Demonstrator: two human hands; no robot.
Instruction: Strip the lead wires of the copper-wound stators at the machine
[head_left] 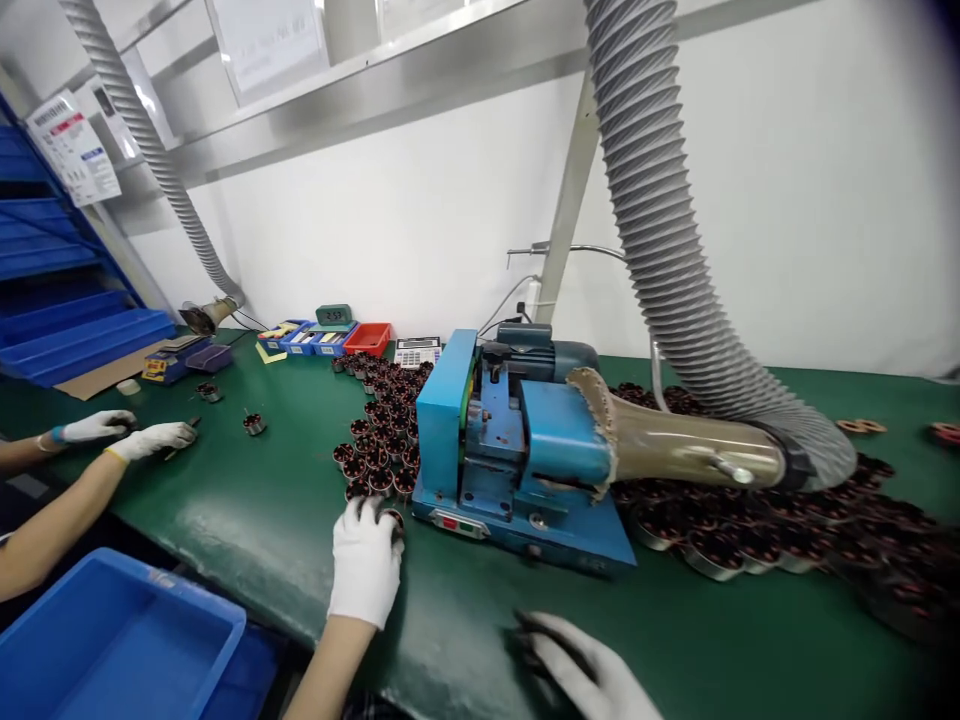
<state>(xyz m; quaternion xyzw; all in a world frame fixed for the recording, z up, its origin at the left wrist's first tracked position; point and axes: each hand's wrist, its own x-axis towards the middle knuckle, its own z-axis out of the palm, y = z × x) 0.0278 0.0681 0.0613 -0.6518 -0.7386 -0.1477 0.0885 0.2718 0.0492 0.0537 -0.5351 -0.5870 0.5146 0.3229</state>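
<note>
My left hand, in a white glove, has its fingers bent round a small black-and-copper coil part on the green table. That part lies at the near end of a group of similar parts, left of a blue belt machine. My right hand, also gloved with darkened fingertips, is over the table in front of the machine. Its fingers are stretched out and blurred, with nothing visible in them. Many more coil parts lie to the machine's right.
A ribbed grey hose runs down to the machine. A co-worker's gloved hands are at the left, near two loose coil parts. A blue bin stands at the lower left. Small trays line the back.
</note>
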